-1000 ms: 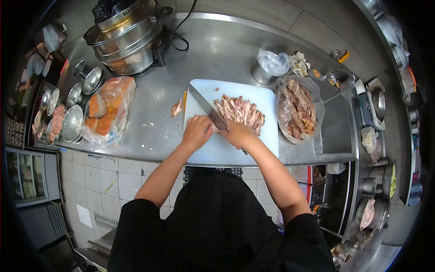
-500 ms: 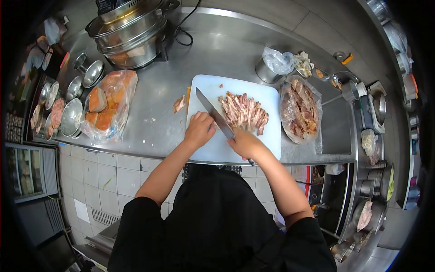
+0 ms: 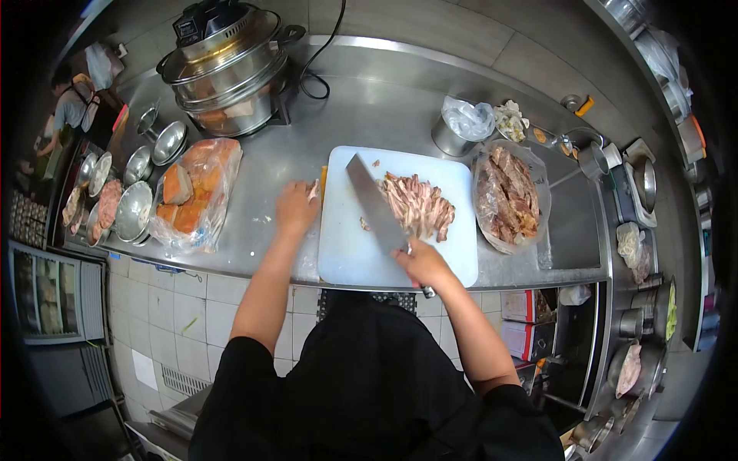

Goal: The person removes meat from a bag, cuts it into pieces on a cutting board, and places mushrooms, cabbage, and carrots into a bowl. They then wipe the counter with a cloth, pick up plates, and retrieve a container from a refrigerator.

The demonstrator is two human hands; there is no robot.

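My right hand (image 3: 424,263) grips the handle of a large kitchen knife (image 3: 373,198), its wide blade slanting up and left over the white cutting board (image 3: 346,257). Beside the blade lies a heap of sliced meat (image 3: 419,203), cut into thin strips. Left of the board, on the steel counter, my left hand (image 3: 297,206) has its fingers closed around a small piece of meat (image 3: 313,190), which shows only at the finger edge. A small scrap of meat (image 3: 364,223) lies on the board left of the blade.
A plastic bag of cooked meat (image 3: 507,196) sits right of the board. On the left lies a bag of orange-skinned meat blocks (image 3: 188,196) near metal bowls (image 3: 132,211). Behind stand a large steel pot (image 3: 231,84) and a bag-lined metal container (image 3: 453,138). Another person (image 3: 73,107) is at far left.
My left hand has moved left off the board to the small piece of meat on the counter. The knife stays in my right hand, its blade turned slightly. The view has shifted a little.
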